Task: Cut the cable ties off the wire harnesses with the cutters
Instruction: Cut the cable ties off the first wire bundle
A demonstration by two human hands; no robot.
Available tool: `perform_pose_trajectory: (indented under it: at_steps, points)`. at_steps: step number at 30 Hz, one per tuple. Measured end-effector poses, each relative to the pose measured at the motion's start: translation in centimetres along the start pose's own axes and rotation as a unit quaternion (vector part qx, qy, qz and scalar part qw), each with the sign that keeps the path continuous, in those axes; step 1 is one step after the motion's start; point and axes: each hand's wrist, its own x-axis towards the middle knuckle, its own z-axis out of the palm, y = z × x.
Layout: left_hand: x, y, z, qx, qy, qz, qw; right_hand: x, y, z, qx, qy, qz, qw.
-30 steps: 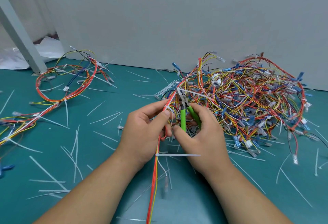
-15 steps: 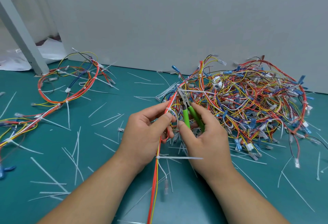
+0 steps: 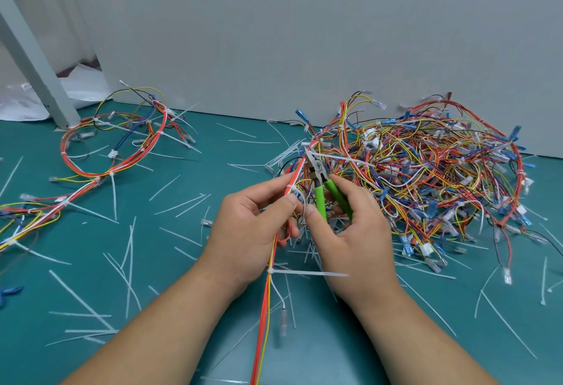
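My left hand [image 3: 254, 226] pinches a red, orange and yellow wire harness [image 3: 268, 308] that runs from the bottom edge up between my hands. My right hand [image 3: 350, 235] grips the green-handled cutters [image 3: 323, 185], jaws pointing up and left beside the harness, just above a white cable tie [image 3: 289, 187] at my left thumb. Another white cable tie [image 3: 307, 272] sticks out sideways from the harness below my hands. Whether the jaws touch a tie is unclear.
A big tangled pile of harnesses [image 3: 426, 177] lies right of my hands against the grey wall [image 3: 304, 34]. A looped harness [image 3: 115, 146] lies at the left. Several cut tie tails [image 3: 128, 256] litter the teal mat [image 3: 170, 287]. A grey post [image 3: 33, 64] stands far left.
The view has shifted slightly. Both hands keep their hold, and the cutters have edged a little up along the harness.
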Motion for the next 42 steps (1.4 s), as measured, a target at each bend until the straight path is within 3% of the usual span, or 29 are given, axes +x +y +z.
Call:
perform_pose_trajectory:
  at_steps: [42]
  points:
    - [0.13,-0.67,-0.03,0.053,0.017,0.003,0.998,0.24,0.40,-0.01,-0.040,0.006,-0.039,0.998]
